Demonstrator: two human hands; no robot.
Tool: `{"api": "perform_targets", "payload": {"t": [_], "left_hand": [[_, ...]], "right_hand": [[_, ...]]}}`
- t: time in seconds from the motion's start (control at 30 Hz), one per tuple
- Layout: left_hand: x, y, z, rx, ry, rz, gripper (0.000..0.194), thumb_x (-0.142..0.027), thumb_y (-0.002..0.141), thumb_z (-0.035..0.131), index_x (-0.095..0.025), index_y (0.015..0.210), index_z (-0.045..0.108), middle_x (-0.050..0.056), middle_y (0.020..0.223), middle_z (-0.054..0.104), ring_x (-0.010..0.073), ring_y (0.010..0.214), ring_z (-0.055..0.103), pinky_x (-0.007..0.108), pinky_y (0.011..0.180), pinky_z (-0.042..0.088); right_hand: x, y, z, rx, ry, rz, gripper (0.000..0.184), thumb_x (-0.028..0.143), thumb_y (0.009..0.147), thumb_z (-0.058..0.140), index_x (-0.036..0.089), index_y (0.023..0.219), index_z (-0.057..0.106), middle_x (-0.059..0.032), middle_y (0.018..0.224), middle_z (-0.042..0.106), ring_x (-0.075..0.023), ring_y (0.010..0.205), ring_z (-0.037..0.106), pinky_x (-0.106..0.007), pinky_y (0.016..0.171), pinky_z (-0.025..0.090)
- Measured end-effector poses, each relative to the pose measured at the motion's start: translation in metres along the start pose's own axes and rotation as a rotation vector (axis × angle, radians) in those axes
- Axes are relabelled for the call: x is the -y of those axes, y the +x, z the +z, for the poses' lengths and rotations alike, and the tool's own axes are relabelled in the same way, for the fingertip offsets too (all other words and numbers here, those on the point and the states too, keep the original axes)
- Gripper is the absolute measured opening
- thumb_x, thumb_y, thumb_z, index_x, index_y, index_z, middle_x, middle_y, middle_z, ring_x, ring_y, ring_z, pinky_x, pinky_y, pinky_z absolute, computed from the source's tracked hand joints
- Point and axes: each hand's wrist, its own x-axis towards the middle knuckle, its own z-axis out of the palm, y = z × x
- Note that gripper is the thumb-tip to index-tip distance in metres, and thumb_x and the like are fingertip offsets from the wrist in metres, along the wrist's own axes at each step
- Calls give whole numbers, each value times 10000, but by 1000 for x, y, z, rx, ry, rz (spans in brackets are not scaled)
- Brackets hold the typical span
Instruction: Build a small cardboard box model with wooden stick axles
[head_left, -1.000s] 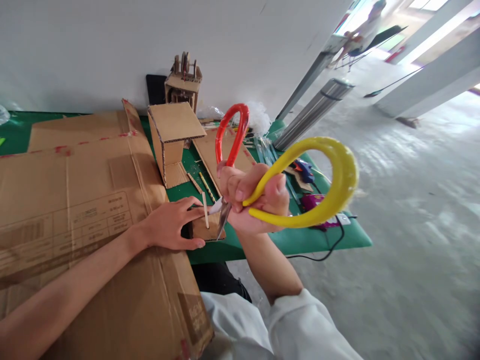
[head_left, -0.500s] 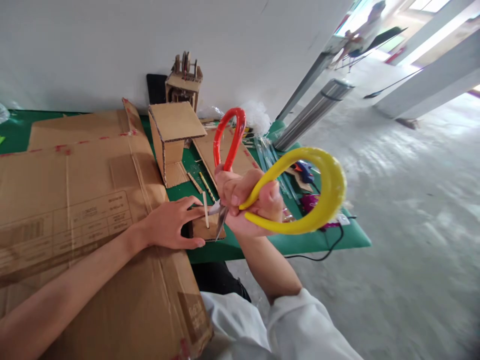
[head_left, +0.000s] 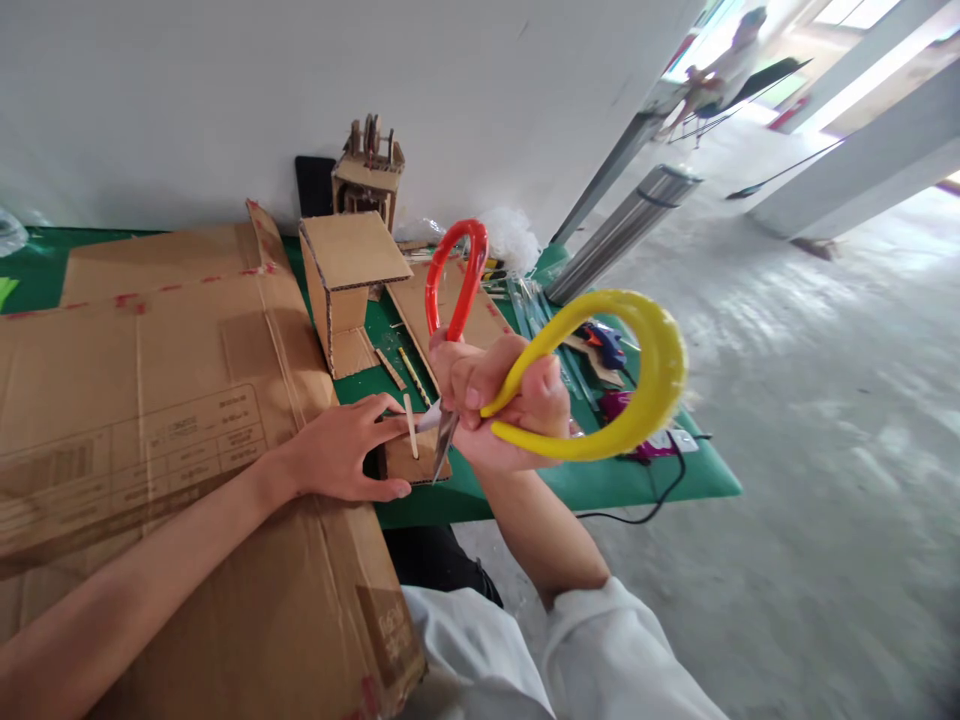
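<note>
My right hand (head_left: pixel 510 400) is closed around a pair of scissors, gripping near the pivot. Its red handle loop (head_left: pixel 480 265) rises above the fist and the yellow handle loop (head_left: pixel 660 370) sticks out to the right. The scissors' blades (head_left: pixel 445 445) are spread, one tip pointing down at a small cardboard piece (head_left: pixel 427 462); I cannot tell whether it touches. A thin pale stick (head_left: pixel 411 425) stands slightly tilted on that piece. My left hand (head_left: pixel 349 445) holds the piece against the table, thumb and index finger along its edges.
A large flattened carton (head_left: pixel 187 400) covers the left side of the green table (head_left: pixel 675 485). Beyond are a cardboard box frame (head_left: pixel 352 250) and a cardboard model (head_left: pixel 369 175). On the right lie a glue gun (head_left: pixel 606 345) and a black cable (head_left: pixel 660 510). A person (head_left: pixel 727 75) sits far off.
The camera view has shifted very slightly. The scissors' handles have tilted a little; both hands stay almost in place at the cardboard piece.
</note>
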Motion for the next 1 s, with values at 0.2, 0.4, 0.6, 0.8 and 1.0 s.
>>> {"api": "perform_targets", "payload": {"t": [0.2,0.4,0.6,0.8,1.0], "left_hand": [[1,-1,1,-24,-21,-42,812,-761,852,526,-315,1517,392,115,1271,542,276,1023,628,395,841,543],[4,-1,3,-12,1,-80,1050,-886,700,576,-275,1529,373,98,1164,593,276,961,633,380,810,524],[3,-1,6,-64,31,1,716,-727,898,493,-214,1397,495,141,1195,607,297,1057,604,458,905,515],[1,5,7,-100,16,89,644,-717,858,584,-219,1264,534,178,1583,368,386,1461,340,586,1155,349],[-3,7,9,-123,-53,55,477,-603,909,598,-222,1183,514,146,1409,549,312,1272,541,505,1051,458]], "right_hand": [[31,22,-1,54,-2,-101,422,472,944,483,263,578,455,84,351,291,-135,325,295,-433,580,491],[58,37,-1,-20,-144,-200,479,497,947,474,239,552,390,79,345,292,-112,316,303,-401,589,463],[57,23,-7,-114,-265,-89,526,590,905,492,245,540,338,78,347,250,-116,323,280,-421,630,469],[62,16,-7,-84,-243,-106,481,550,915,462,246,556,362,75,342,268,-129,306,296,-463,672,494],[58,16,-5,-91,-215,-93,488,544,924,466,234,559,370,75,339,284,-121,323,318,-443,649,476]]}}
